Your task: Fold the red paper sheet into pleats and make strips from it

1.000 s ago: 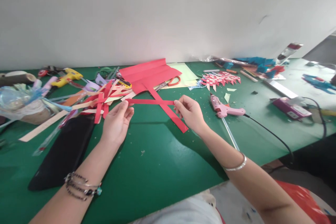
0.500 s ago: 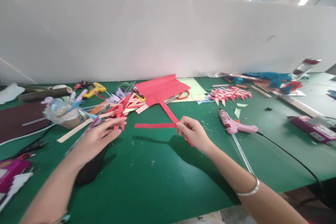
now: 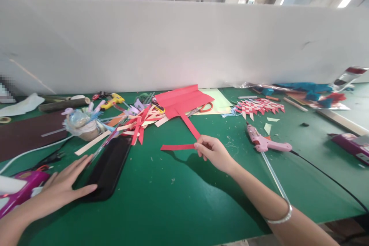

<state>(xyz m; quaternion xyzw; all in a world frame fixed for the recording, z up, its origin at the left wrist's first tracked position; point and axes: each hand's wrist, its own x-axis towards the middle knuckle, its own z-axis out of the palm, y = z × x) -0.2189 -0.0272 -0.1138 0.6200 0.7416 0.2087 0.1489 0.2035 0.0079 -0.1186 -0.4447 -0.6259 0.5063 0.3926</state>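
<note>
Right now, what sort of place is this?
Likely a craft workspace. The right hand holds a red paper strip over a green table with a pink glue gun and a heap of cut strips.

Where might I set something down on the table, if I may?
The widest free patch lies between the black case and the right hand; a smaller one between the pink glue gun and the far-right purple tool. Paper strips crowd the back left.
</note>
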